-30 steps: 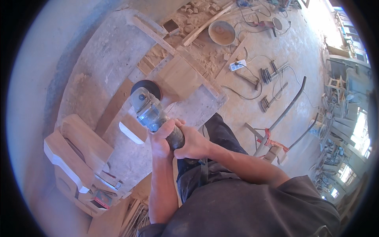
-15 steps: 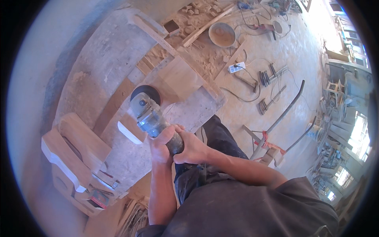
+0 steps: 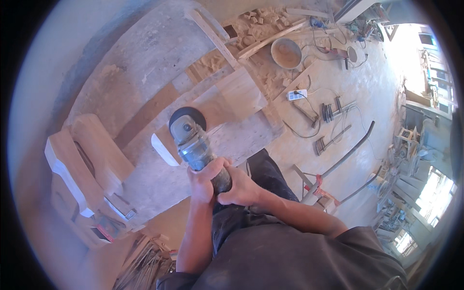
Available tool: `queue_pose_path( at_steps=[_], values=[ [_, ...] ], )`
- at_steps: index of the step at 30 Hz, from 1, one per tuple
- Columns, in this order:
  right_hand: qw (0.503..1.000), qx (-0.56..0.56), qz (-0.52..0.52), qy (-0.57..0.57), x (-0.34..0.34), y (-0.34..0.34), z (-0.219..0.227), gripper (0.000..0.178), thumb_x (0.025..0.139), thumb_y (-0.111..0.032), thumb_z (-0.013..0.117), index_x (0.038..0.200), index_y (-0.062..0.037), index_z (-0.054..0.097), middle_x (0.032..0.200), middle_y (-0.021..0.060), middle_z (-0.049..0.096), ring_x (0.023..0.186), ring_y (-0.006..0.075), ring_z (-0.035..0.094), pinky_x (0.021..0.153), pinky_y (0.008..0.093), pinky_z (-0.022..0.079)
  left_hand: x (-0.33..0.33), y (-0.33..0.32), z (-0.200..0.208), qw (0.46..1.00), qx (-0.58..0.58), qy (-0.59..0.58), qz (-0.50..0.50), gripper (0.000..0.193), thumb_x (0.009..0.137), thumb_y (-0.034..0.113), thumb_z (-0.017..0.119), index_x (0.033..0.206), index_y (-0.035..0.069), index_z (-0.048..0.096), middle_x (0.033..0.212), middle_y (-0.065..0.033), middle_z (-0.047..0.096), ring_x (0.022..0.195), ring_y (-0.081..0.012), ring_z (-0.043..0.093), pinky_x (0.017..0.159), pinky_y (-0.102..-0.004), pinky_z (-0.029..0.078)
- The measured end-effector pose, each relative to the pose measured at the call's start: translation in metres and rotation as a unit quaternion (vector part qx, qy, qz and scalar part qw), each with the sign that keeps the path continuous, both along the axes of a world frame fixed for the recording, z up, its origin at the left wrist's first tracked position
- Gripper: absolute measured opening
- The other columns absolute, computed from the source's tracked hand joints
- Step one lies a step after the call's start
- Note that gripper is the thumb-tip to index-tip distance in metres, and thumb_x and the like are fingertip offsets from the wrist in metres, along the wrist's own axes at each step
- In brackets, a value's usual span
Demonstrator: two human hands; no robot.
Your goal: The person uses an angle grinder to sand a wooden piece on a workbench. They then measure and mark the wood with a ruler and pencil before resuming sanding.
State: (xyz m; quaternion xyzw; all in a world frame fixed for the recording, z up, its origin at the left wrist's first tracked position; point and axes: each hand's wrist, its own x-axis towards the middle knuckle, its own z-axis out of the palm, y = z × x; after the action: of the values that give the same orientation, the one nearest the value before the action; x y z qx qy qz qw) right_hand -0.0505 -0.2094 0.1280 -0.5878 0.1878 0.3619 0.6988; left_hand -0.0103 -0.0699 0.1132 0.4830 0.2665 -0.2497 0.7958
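Both my hands are closed around the body of an angle grinder [image 3: 194, 147] in the middle of the view. My left hand [image 3: 204, 180] wraps it from the left, and my right hand [image 3: 240, 186] grips the rear end. The grinder's dark round disc [image 3: 197, 115] lies over a shaped wooden piece [image 3: 237, 99] on the worktop [image 3: 154, 186]; whether it touches the wood, I cannot tell. A pale, curved end [image 3: 163, 150] of wood shows left of the grinder.
Curved wooden parts [image 3: 72, 166] are stacked at the left of the worktop. Beyond it lie sawdust and a round basin [image 3: 286, 53]. On the floor to the right are a white power strip [image 3: 296, 94], cords, metal clamps [image 3: 333, 111] and a long-handled cart [image 3: 321, 186].
The whole view has shifted, so worktop and floor things sit differently in the picture. The disc remains over the wooden piece, and both hands keep their grip on the angle grinder.
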Motion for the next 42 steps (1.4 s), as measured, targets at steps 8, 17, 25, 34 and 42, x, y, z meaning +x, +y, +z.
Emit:
queue_pose_path(
  at_steps=[8, 17, 25, 34, 42],
  values=[
    [0.998, -0.028, 0.048, -0.028, -0.006, -0.004, -0.005, 0.073, 0.069, -0.018, 0.080, 0.136, 0.0039, 0.058, 0.108, 0.0158, 0.074, 0.103, 0.0272, 0.073, 0.091, 0.0389, 0.057, -0.010, 0.002, 0.011, 0.998, 0.028, 0.048, -0.001, 0.019, 0.084, 0.009, 0.074, 0.098, -0.003, 0.069, 0.093, -0.0160, 0.075, 0.090, -0.0306, 0.074, 0.087, -0.0442, 0.059],
    [0.995, -0.072, 0.049, -0.046, 0.021, -0.013, -0.004, 0.058, 0.067, -0.017, 0.080, 0.118, 0.0050, 0.063, 0.103, 0.0094, 0.070, 0.092, 0.0188, 0.070, 0.085, 0.0361, 0.056, 0.012, -0.015, 0.009, 0.995, -0.028, 0.058, 0.074, 0.018, 0.084, 0.007, 0.080, 0.098, -0.001, 0.073, 0.088, -0.0096, 0.075, 0.077, -0.0188, 0.072, 0.072, -0.0350, 0.058],
    [0.998, -0.040, 0.022, -0.033, 0.012, -0.022, -0.002, 0.063, 0.067, -0.014, 0.079, 0.124, 0.0049, 0.062, 0.101, 0.0089, 0.072, 0.093, 0.0183, 0.071, 0.085, 0.0356, 0.056, 0.010, -0.026, 0.013, 0.996, -0.003, 0.070, 0.058, 0.015, 0.083, 0.008, 0.082, 0.094, 0.001, 0.076, 0.087, -0.0054, 0.075, 0.074, -0.0153, 0.070, 0.070, -0.0326, 0.056],
    [0.992, 0.042, 0.120, 0.008, 0.045, -0.021, -0.011, 0.068, 0.067, -0.016, 0.081, 0.128, 0.0058, 0.059, 0.115, 0.0102, 0.066, 0.107, 0.0201, 0.065, 0.095, 0.0370, 0.054, 0.025, -0.015, 0.016, 0.993, 0.051, 0.039, 0.096, 0.017, 0.084, 0.009, 0.080, 0.095, -0.002, 0.074, 0.087, -0.0087, 0.074, 0.075, -0.0179, 0.071, 0.072, -0.0343, 0.057],
    [0.992, -0.074, 0.096, -0.030, 0.042, -0.028, 0.000, 0.066, 0.065, -0.017, 0.082, 0.123, 0.0066, 0.061, 0.106, 0.0101, 0.069, 0.098, 0.0194, 0.068, 0.086, 0.0363, 0.056, 0.024, -0.028, 0.010, 0.992, -0.032, 0.076, 0.094, 0.017, 0.085, 0.009, 0.082, 0.097, -0.001, 0.075, 0.088, -0.0086, 0.076, 0.076, -0.0178, 0.071, 0.072, -0.0341, 0.058]
  ],
)
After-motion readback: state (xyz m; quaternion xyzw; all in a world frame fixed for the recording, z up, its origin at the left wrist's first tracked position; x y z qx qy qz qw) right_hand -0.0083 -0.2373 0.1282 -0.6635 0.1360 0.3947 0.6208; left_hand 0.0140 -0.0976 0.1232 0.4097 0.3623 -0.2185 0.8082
